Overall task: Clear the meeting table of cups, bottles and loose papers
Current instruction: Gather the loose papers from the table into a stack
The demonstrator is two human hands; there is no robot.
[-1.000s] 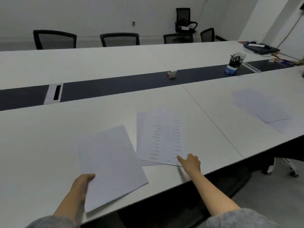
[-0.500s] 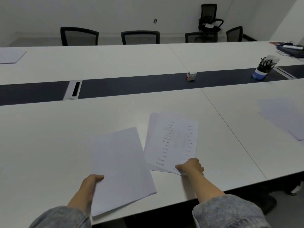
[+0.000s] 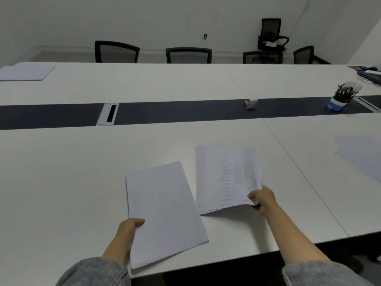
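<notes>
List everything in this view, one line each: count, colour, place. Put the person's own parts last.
meeting table: one, white with a dark centre strip, fills the view
blank paper stack: one, white, near edge
printed sheets: a few, white with dark text, right of the stack, near right corner raised
far papers: one pile, white, far left corner
side papers: some, white, right edge
small box: one, white and red, on the strip
pen holder: one, blue with dark pens, on the strip, far right
cable port: one, white-framed, in the strip
chairs: five, black, four behind the table, one by the wall
left hand: grips the blank paper stack
right hand: pinches the printed sheets' corner
</notes>
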